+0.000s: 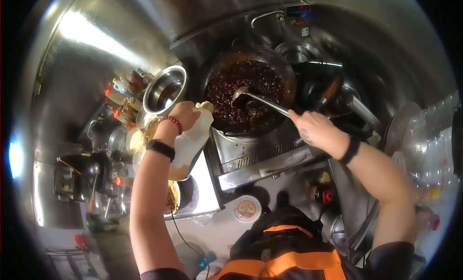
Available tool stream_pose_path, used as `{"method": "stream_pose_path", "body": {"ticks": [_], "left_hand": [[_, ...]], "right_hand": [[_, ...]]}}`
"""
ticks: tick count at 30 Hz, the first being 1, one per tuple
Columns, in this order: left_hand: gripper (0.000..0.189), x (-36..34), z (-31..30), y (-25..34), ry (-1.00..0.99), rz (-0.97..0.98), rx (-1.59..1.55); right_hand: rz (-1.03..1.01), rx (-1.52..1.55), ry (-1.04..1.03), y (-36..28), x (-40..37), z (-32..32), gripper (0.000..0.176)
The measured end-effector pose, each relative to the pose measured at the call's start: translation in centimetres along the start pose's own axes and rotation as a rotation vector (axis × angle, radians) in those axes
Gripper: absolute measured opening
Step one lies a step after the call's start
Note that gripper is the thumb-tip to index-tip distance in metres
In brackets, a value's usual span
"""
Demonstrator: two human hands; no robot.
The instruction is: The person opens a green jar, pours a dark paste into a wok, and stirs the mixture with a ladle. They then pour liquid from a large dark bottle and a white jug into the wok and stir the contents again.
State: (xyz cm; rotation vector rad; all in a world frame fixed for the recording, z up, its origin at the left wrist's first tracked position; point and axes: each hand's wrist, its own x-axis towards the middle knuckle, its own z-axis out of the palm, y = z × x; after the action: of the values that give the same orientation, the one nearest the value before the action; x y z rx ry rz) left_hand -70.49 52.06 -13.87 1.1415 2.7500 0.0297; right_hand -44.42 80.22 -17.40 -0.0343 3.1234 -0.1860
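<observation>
Shiny metal panels (111, 31) are set around a stove (230, 157), on which a large wok (288, 80) is placed. Within it, a dark, speckled mixture (248, 77) is held. A ladle (269, 104) is gripped by its handle in the right hand (318, 129), its bowl dipped into the mixture; stirring or scooping is judged to be in hand. By the left hand (187, 114), a pale container (197, 131) is held in a narrow grip, tilted beside the wok; its finger placement is partly hidden. For any pouring, a steady wrist would be called for, with the ladle kept clear.
</observation>
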Motion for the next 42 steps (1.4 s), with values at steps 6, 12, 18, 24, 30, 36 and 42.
{"method": "stream_pose_path", "body": {"ticks": [6, 12, 18, 24, 30, 36, 42], "left_hand": [[0.034, 3.8, -0.8, 4.1, -0.319, -0.093, 0.154], [0.030, 6.6, 0.0, 5.5, -0.391, 0.003, 0.439], [0.025, 8.6, -0.4, 6.0, -0.329, 0.018, 0.505], [0.026, 9.5, -0.1, 4.4, -0.303, 0.019, 0.495], [0.028, 7.8, -1.2, 3.8, -0.294, -0.075, 0.492], [0.041, 5.5, -2.4, 4.6, -0.246, -0.202, 0.270], [0.035, 4.7, -2.4, 5.3, -0.268, -0.244, 0.319]], "right_hand": [[0.227, 0.032, 0.032, 2.7, 2.0, 4.2, 0.031], [0.271, 0.345, 0.121, 3.5, -3.6, -1.6, 0.027], [0.232, 0.182, 0.057, 0.3, -12.2, -9.4, 0.036], [0.176, 0.026, -0.167, -0.9, -9.8, -4.1, 0.047], [0.250, 0.105, -0.043, -1.4, 0.0, 2.9, 0.049], [0.314, 0.566, 0.090, -3.1, 6.0, 5.2, 0.036], [0.235, 0.607, 0.070, -3.7, 4.7, 6.1, 0.035]]}}
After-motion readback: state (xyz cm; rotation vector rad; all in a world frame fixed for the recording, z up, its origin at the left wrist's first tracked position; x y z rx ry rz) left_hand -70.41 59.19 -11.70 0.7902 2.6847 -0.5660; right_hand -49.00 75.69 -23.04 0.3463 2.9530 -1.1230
